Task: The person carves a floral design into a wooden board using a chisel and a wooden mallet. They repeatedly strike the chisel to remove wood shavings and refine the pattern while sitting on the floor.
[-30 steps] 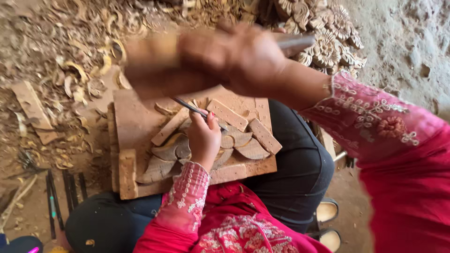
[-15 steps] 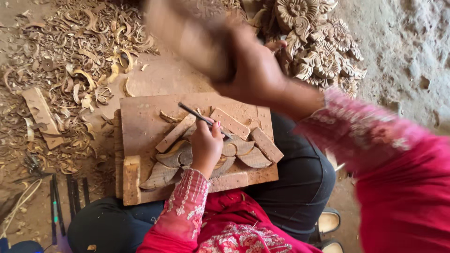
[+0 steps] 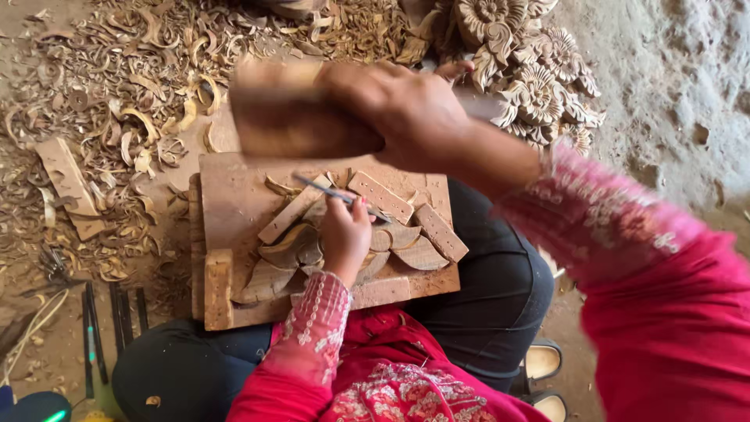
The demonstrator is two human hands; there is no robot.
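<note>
A square wooden board [image 3: 234,205] rests on my lap, with a fan-shaped carved piece [image 3: 291,248] held in place by wooden strips. My left hand [image 3: 344,237] grips a thin metal chisel [image 3: 328,190] and sets its tip on the carving. Above the board, my right hand [image 3: 406,116] is closed around a blurred wooden mallet [image 3: 297,117], raised near the chisel's upper end.
Curled wood shavings [image 3: 125,101] cover the ground at left and top. Finished carved flower pieces [image 3: 531,70] are piled at top right. Several spare chisels [image 3: 109,324] lie at lower left, beside a loose wooden strip [image 3: 66,184]. Sandals [image 3: 543,367] sit at lower right.
My right hand has swung the mallet up and then back down toward the chisel. The left hand stays on the carving with the chisel.
</note>
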